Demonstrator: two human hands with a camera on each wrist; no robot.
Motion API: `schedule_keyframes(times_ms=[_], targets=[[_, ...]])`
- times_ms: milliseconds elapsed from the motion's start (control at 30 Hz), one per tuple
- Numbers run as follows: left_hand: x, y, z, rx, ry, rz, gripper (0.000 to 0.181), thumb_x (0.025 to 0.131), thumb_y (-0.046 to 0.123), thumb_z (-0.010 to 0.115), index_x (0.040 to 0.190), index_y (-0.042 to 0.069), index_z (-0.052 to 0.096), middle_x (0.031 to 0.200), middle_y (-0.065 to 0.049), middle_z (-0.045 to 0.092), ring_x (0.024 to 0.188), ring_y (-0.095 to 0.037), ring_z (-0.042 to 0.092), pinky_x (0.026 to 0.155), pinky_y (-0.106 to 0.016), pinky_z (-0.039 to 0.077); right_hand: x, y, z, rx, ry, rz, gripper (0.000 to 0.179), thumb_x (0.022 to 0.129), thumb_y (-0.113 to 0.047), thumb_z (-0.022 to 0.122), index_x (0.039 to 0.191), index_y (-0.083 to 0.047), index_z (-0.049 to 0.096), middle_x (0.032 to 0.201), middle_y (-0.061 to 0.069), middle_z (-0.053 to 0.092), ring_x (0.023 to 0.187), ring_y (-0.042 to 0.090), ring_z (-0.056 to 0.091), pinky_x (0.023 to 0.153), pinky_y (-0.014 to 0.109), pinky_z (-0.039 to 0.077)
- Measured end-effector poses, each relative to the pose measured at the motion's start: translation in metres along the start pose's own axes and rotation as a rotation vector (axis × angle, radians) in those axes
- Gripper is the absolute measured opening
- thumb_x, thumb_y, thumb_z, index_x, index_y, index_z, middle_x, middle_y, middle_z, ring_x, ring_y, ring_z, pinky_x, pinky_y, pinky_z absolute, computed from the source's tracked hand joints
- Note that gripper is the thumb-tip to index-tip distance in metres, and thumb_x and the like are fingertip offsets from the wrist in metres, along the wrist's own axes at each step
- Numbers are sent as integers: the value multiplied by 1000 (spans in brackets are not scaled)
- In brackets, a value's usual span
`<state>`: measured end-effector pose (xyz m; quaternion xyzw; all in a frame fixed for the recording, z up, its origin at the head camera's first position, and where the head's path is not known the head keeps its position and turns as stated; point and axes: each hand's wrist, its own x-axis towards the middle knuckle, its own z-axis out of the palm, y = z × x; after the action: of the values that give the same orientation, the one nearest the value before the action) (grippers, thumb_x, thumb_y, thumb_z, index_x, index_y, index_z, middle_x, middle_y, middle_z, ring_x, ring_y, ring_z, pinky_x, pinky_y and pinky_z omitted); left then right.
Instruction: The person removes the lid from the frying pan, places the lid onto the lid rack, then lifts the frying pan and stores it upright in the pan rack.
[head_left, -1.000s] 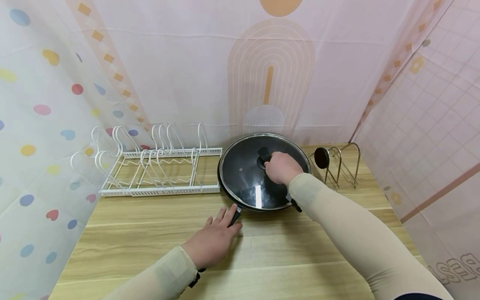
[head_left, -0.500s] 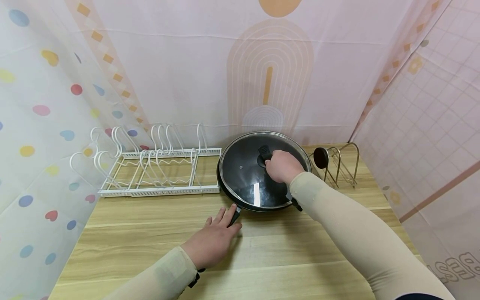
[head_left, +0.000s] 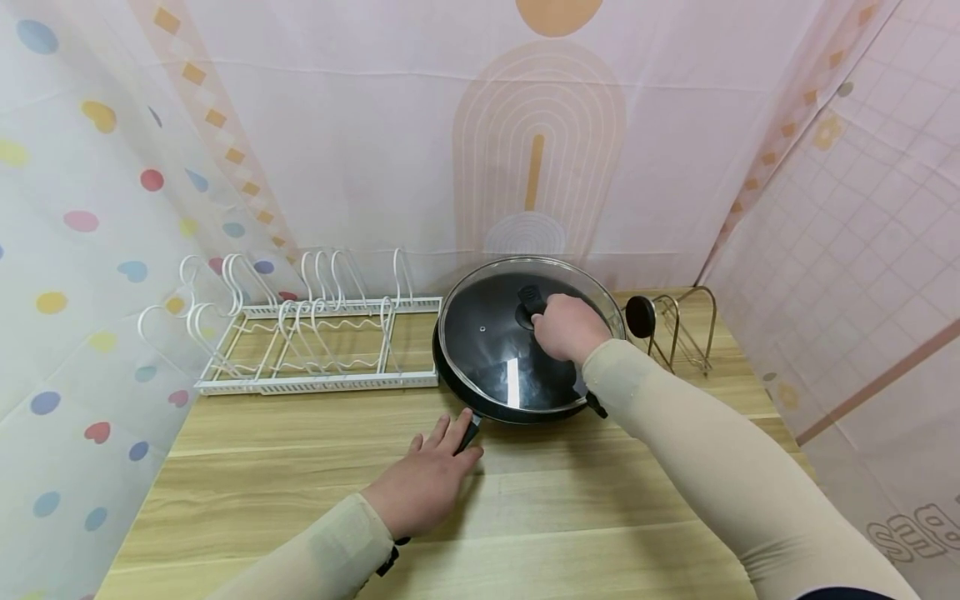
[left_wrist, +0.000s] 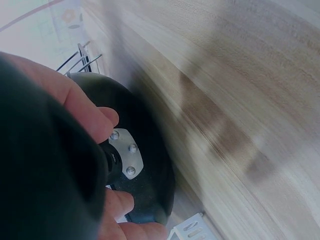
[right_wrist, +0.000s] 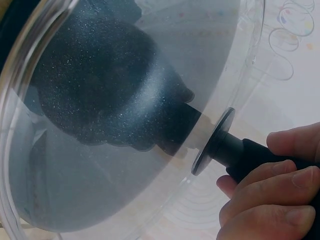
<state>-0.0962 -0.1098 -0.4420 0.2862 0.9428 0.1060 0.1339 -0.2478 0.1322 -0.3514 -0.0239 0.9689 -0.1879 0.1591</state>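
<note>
In the head view a black frying pan stands on the wooden table, its handle pointing toward the person. My left hand lies over that handle; in the left wrist view, the thumb is on one side and the fingers on the other, near the riveted bracket. A glass lid with a metal rim sits tilted over the pan, its far edge higher. My right hand grips the lid's upright black handle, with fingers curled round it in the right wrist view.
A white wire dish rack stands left of the pan, close to its edge. To the right is a small bronze wire rack with a dark round disc at its left end. A patterned curtain hangs behind the table.
The lid has risen a little and tipped, with its far edge moving up and more of the pan's near wall showing. My right hand rose with it. The left hand and pan stayed put.
</note>
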Motion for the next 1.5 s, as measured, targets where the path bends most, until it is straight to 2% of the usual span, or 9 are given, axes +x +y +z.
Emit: schedule_keyframes(times_ms=[267, 533, 667, 1000, 1233, 1500], targets=[[1, 0, 0, -7, -14, -12, 42, 110, 16, 45, 149, 11, 58, 175, -23, 17, 155, -55, 25, 113, -74, 39, 0, -1, -5, -75, 43, -29, 58, 112, -35, 42, 156, 4, 44, 159, 21, 49, 131, 39, 61, 107, 51, 53], [1, 0, 1, -6, -11, -9, 42, 110, 15, 43, 149, 11, 58, 174, -23, 17, 155, -55, 26, 112, -74, 40, -2, -2, -11, -61, 44, -24, 59, 112, -35, 42, 158, 2, 42, 163, 19, 45, 143, 40, 53, 114, 52, 48], [1, 0, 0, -7, -10, -7, 42, 110, 14, 43, 149, 11, 58, 174, -23, 17, 155, -56, 26, 111, -75, 40, -3, -1, -14, -64, 46, -19, 59, 112, -36, 42, 158, 2, 42, 162, 20, 46, 142, 40, 53, 113, 53, 49], [1, 0, 0, -10, -4, -9, 41, 110, 16, 44, 147, 11, 60, 174, -23, 18, 154, -56, 27, 111, -75, 40, -6, 1, -22, -47, 61, 5, 58, 111, -37, 43, 153, 3, 47, 150, 22, 57, 121, 36, 63, 102, 51, 54], [1, 0, 0, -11, -2, -4, 41, 109, 14, 45, 147, 10, 60, 174, -24, 19, 155, -55, 27, 111, -75, 40, -9, 0, -26, -51, 95, 6, 48, 110, -38, 46, 132, 2, 63, 121, 17, 68, 96, 32, 66, 85, 44, 55], [1, 0, 1, -5, -2, -4, 42, 107, 9, 46, 147, 10, 60, 174, -23, 19, 155, -55, 27, 111, -75, 40, -11, 3, -32, -66, 134, 4, 46, 109, -39, 47, 123, 1, 66, 112, 17, 69, 92, 32, 66, 81, 44, 55]])
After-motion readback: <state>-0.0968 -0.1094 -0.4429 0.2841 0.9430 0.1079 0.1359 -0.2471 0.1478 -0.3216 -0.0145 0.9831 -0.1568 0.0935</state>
